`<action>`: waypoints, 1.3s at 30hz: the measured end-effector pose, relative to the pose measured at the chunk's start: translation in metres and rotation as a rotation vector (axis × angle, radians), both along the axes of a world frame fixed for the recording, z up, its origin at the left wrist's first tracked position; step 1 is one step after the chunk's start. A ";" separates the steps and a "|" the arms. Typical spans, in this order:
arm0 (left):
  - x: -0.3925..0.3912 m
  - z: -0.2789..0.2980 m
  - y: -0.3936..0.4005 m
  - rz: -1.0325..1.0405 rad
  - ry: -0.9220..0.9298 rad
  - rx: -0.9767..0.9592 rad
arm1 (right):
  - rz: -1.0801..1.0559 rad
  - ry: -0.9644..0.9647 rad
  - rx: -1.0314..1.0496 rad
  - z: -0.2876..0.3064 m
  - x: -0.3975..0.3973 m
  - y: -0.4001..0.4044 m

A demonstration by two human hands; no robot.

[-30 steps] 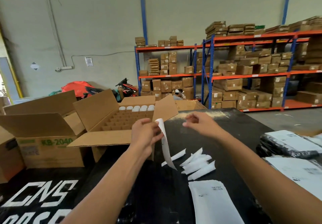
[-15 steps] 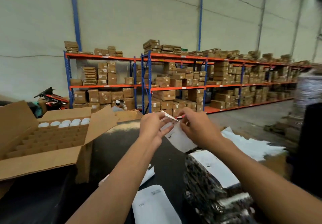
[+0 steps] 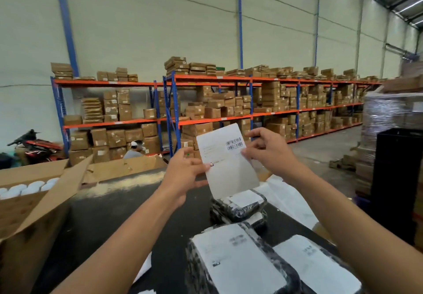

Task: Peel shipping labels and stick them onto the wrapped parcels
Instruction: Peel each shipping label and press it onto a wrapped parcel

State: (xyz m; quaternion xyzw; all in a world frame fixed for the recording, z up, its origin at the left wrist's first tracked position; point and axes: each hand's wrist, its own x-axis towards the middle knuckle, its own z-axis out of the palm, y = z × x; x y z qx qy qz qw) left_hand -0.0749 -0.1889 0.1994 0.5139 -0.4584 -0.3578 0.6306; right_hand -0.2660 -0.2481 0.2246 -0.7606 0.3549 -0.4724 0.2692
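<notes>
The left hand (image 3: 185,174) and right hand (image 3: 266,150) pinch the white rectangular barcoded paper shipping label (image 3: 227,162) by opposite edges (keeping it taut), above the black plastic-wrapped parcel (image 3: 239,209) at 12 o'clock on the black worktop (image 3: 109,216).

White shipping label (image 3: 226,159) is held upright, slightly tilted, printed face toward the camera, barcode at its upper right; it is pinched at the left edge by the left hand (image 3: 185,174) and at the right edge by the right hand (image 3: 267,151). Directly below the label, black-wrapped parcels (image 3: 239,206) are stacked on the dark desk (image 3: 109,220), a white label already stuck on top. Nearer than that stack, two more labelled parcels (image 3: 240,264) lie flat, side by side.
</notes>
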 end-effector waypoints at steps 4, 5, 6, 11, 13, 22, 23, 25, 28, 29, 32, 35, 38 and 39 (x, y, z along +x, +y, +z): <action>-0.023 -0.004 -0.056 0.050 -0.051 -0.006 | 0.059 -0.028 0.114 -0.021 -0.022 -0.070; -0.030 -0.007 -0.070 0.054 -0.072 0.004 | 0.068 -0.025 0.142 -0.028 -0.028 -0.088; -0.037 -0.011 -0.082 0.060 -0.094 0.016 | 0.080 -0.019 0.173 -0.034 -0.033 -0.104; -0.054 -0.026 -0.131 0.108 -0.190 0.080 | 0.132 0.006 0.263 -0.054 -0.041 -0.168; -0.052 -0.032 -0.144 0.131 -0.210 0.122 | 0.157 0.012 0.288 -0.062 -0.039 -0.185; -0.039 -0.067 -0.166 0.179 -0.245 0.273 | 0.290 0.021 0.391 -0.103 -0.019 -0.220; -0.038 -0.069 -0.168 0.178 -0.233 0.283 | 0.302 0.020 0.404 -0.105 -0.019 -0.223; -0.036 -0.073 -0.171 0.177 -0.223 0.309 | 0.317 0.021 0.421 -0.108 -0.020 -0.227; -0.035 -0.076 -0.176 0.178 -0.209 0.341 | 0.337 0.070 0.405 -0.115 -0.019 -0.233; -0.035 -0.077 -0.178 0.179 -0.215 0.350 | 0.343 0.084 0.399 -0.116 -0.018 -0.234; -0.035 -0.079 -0.187 0.195 -0.228 0.368 | 0.326 0.101 0.399 -0.118 -0.016 -0.241; -0.034 -0.082 -0.197 0.218 -0.251 0.381 | 0.306 0.117 0.408 -0.119 -0.015 -0.250; -0.033 -0.089 -0.202 0.229 -0.272 0.408 | 0.296 0.149 0.407 -0.124 -0.011 -0.257; -0.033 -0.091 -0.203 0.229 -0.280 0.421 | 0.292 0.164 0.405 -0.127 -0.010 -0.259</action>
